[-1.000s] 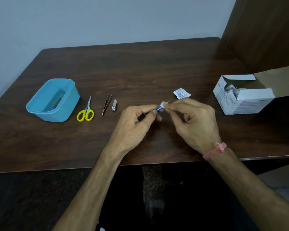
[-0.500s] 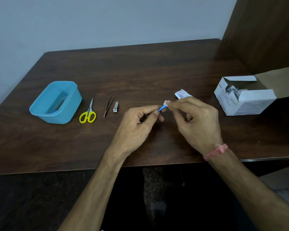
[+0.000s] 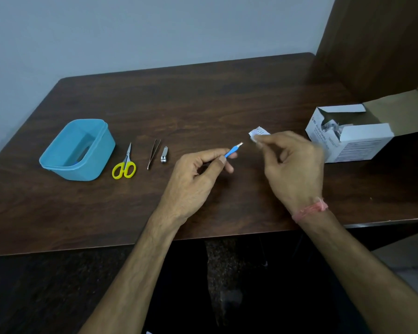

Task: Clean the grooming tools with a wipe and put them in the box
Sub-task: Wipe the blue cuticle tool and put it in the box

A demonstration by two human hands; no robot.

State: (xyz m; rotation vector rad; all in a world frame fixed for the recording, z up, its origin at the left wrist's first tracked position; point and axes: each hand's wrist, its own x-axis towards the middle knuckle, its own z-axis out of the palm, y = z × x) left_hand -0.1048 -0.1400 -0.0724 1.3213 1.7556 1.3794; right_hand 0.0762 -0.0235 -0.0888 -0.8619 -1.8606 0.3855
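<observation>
Right of the blue box (image 3: 76, 150), scissors (image 3: 125, 162), tweezers (image 3: 153, 153) and clipper (image 3: 164, 154) await wiping. The left hand (image 3: 193, 182) pinches a blue-handled tool (image 3: 232, 151); the right hand (image 3: 292, 165) pinches the wipe (image 3: 254, 139) just off its tip. Likely next: box it.

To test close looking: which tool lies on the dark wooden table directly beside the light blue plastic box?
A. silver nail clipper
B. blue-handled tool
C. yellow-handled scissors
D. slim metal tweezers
C: the yellow-handled scissors lie next to the light blue plastic box, with tweezers and clipper beyond.
</observation>
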